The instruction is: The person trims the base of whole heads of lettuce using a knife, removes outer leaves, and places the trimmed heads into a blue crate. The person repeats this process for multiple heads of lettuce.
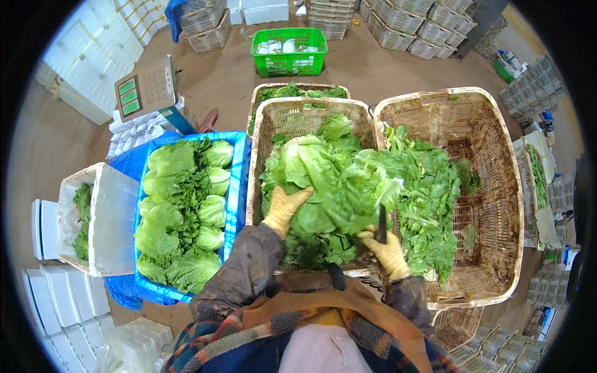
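Note:
My left hand, in a yellow glove, grips a leafy head of lettuce over the middle plastic crate. In my right hand, gloved alike, is a knife. Its dark blade points up beside the pale cut end of the lettuce; whether it touches is unclear. More lettuce fills the crate beneath, partly hidden by the held head. To the right, loose green leaves lie in the left part of a large muddy crate.
At left, a blue-lined box holds rows of lettuce heads. Beyond it stands a scale with a display. A foam box with leaves is farther left. A green basket sits ahead on the floor, before stacked crates.

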